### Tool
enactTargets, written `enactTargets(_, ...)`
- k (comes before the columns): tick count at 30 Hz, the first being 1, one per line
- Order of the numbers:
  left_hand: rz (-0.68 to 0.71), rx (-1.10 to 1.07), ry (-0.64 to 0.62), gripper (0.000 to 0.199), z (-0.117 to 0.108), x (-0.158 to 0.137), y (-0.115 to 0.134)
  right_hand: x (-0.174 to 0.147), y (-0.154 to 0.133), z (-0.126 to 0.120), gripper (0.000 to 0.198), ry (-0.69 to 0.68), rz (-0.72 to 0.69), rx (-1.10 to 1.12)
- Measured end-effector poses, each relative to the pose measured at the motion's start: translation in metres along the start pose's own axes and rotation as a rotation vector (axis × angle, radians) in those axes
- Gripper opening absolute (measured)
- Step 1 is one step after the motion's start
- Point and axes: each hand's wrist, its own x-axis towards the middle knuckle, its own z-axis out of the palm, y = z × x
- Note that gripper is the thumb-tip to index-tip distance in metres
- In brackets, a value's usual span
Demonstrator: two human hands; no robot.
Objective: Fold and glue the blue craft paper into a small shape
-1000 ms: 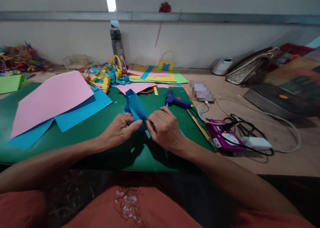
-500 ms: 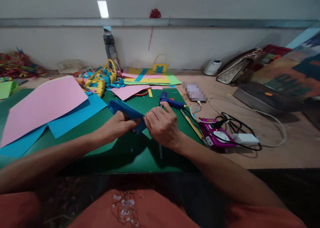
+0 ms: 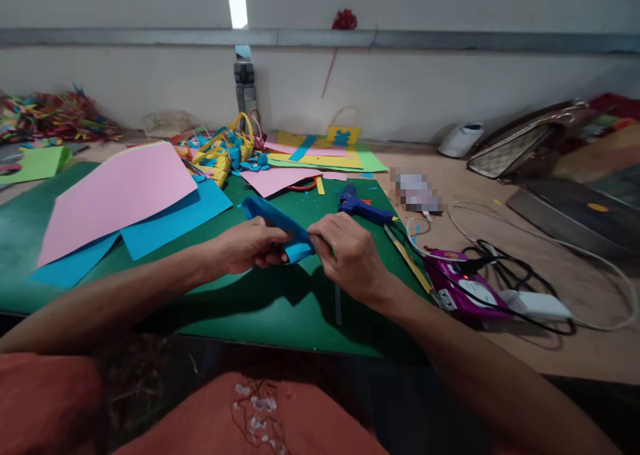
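The left hand (image 3: 253,245) and right hand (image 3: 350,252) pinch blue paper (image 3: 270,210) that looks partly folded, while the big pink sheet (image 3: 120,198) lies unfolded.

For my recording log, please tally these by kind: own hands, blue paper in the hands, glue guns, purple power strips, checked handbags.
Hands: 2, left hand and right hand
Held blue paper: 1
Glue gun: 1
Purple power strip: 1
Checked handbag: 1
Total: 6
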Motion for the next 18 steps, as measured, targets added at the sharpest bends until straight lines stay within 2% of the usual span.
enactTargets(4,-0.08,-0.159,-0.024,0.023,-0.0002,-0.0017,-0.0007,0.0,-0.0009,0.0008,0.015,-0.001,-0.036,-0.025)
enactTargets(13,-0.148,-0.261,-0.033,0.023,-0.0029,-0.0047,0.0028,0.0002,-0.0044,-0.0029,0.016,0.03,-0.097,-0.096)
enactTargets(18,-0.126,-0.255,-0.068,0.028,-0.0026,-0.0075,-0.0002,-0.0001,-0.0073,-0.0047,0.015,0.037,-0.048,-0.056)
